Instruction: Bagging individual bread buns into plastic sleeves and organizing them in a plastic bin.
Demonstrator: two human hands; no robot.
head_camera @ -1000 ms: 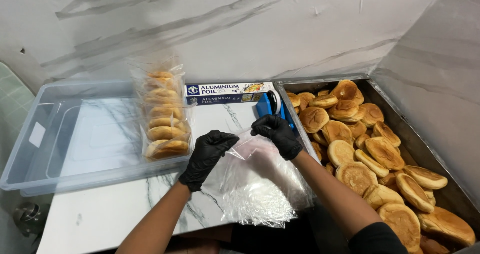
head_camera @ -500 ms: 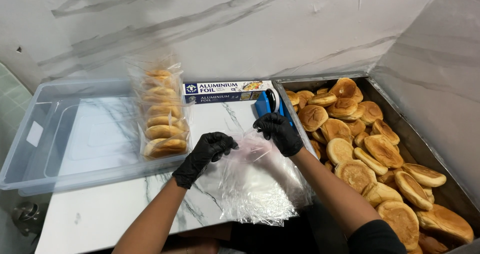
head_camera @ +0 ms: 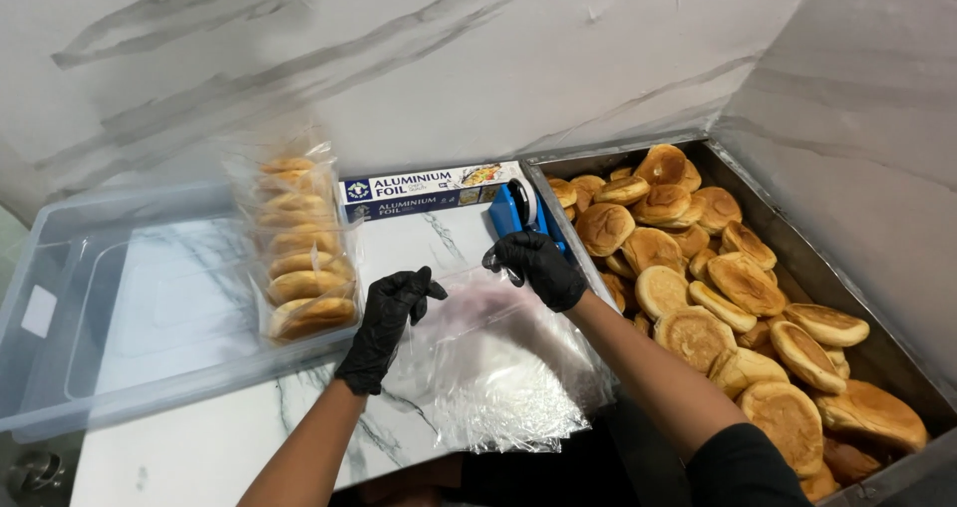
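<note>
Nearest the camera, a stack of clear plastic bags (head_camera: 498, 377) lay on the marble counter (head_camera: 199, 447), hanging a bit over its front edge. Both hands wore black gloves. The left hand (head_camera: 387, 326) was pinching the top bag's left edge, fingers curled closed on the plastic. The right hand (head_camera: 538, 266) gripped the same bag's upper right corner, also closed on it, so the bag was stretched between the two hands just above the pile.

Right behind the right hand sat a blue tape dispenser (head_camera: 516, 210), close to the counter's right edge. Past that edge was a big metal tray (head_camera: 797, 258) packed with loose buns (head_camera: 698, 298), filling the whole right side.

On the left, a clear plastic bin (head_camera: 120, 308) took up the counter's left side, and a sealed bag of buns (head_camera: 299, 243) stood upright inside along its right wall. At the back edge, against the marble wall, lay a long foil box (head_camera: 419, 190).
</note>
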